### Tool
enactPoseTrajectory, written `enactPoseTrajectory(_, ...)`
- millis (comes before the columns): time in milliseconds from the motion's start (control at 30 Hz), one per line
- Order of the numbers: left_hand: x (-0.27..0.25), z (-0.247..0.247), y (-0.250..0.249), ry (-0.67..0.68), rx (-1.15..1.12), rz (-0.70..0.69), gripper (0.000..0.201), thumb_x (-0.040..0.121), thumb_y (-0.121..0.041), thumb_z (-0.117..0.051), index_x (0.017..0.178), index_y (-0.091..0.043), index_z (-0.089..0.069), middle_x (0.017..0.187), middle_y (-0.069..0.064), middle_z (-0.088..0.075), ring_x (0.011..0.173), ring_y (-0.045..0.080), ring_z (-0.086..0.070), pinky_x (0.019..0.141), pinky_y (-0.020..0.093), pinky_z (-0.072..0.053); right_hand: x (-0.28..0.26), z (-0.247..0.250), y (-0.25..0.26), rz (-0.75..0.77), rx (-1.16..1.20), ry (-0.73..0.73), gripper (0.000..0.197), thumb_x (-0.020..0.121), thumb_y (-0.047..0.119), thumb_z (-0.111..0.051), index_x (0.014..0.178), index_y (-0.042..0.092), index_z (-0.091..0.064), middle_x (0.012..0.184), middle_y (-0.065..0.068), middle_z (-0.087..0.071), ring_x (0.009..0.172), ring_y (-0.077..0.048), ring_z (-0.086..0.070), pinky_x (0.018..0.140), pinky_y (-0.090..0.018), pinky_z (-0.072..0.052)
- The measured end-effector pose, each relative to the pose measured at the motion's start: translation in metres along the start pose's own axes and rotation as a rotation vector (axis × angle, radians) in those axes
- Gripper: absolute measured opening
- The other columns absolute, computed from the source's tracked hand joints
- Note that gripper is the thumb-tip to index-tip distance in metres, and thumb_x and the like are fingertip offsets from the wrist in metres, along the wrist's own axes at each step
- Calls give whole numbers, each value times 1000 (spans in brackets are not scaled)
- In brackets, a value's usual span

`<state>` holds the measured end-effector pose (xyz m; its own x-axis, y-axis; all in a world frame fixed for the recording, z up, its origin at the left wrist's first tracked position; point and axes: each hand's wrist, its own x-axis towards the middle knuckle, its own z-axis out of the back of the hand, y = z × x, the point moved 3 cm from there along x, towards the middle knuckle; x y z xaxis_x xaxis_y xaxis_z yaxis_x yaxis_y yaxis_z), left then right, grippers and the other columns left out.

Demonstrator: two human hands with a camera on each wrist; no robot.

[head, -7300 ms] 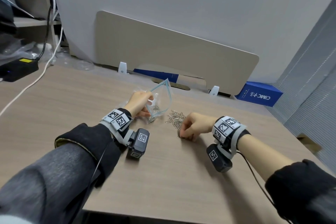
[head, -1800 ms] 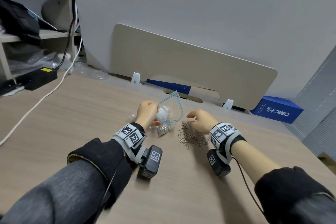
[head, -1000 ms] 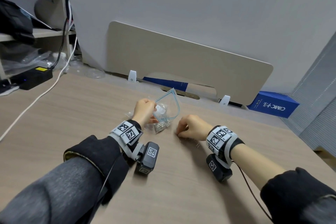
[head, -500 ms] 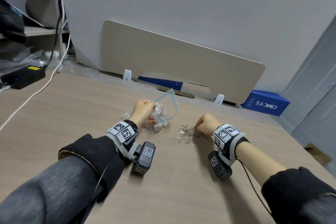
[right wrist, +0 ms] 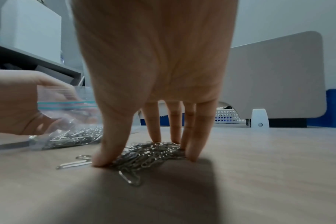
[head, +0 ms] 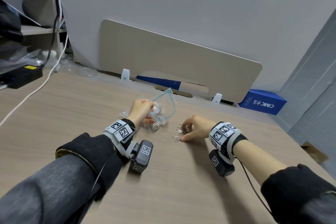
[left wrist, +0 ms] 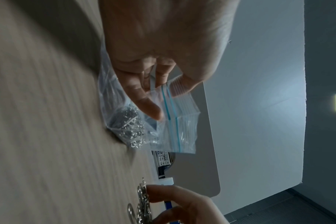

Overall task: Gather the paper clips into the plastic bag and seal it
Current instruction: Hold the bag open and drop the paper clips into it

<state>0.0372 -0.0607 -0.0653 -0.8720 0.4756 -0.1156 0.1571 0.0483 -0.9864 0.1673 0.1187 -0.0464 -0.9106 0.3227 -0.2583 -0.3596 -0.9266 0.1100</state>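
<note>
Left of centre in the head view, the left hand [head: 141, 110] pinches the rim of the clear zip-top plastic bag with a blue seal strip [head: 164, 105], propping its mouth open and upright, likely so clips drop in easily; a silver heap already sits in its bottom. Just right of it, the right hand [head: 195, 127] curls thumb and fingers around the loose pile of silver metal paper clips [head: 182, 130] on the wood-grain table [head: 72, 107], bunching them to scoop; a few strays lie beside the thumb.
</note>
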Motion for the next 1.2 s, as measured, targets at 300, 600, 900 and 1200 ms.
enactPoseTrajectory(300, -1, -1, 0, 7, -7, -2, 9, 90, -7, -52, 96, -3, -56, 85, 9, -54, 37, 12, -51, 45, 27, -53, -3, 5, 6, 87, 44, -119, 22, 80, 16, -73, 101, 9, -74, 101, -8, -73, 81, -14, -60, 75, -22, -48)
enactPoseTrajectory(600, -1, -1, -1, 16, -1, 7, 14, 90, -8, -52, 101, -1, -57, 88, 10, -54, 47, 17, -50, 50, 31, -54, 1, 5, 10, 67, -24, -169, 19, 83, 13, -67, 99, 7, -74, 99, -9, -73, 92, -23, -66, 79, -27, -52)
enactPoseTrajectory(900, 0, -1, 0, 16, 0, -3, 14, 91, -8, -51, 102, -1, -57, 91, 11, -55, 48, 17, -51, 52, 32, -55, 7, 3, 5, -4, -31, -207, 17, 80, 10, -63, 93, 7, -74, 95, -10, -73, 90, -26, -67, 78, -30, -55)
enactPoseTrajectory(1200, 1, -1, 1, 11, 0, -7, 11, 91, -9, -51, 99, -4, -57, 91, 11, -55, 47, 16, -50, 53, 32, -54, -3, 30, 4, 7, 203, -328, 12, 83, 5, -64, 75, 7, -72, 67, -9, -72, 58, -17, -70, 57, -26, -59)
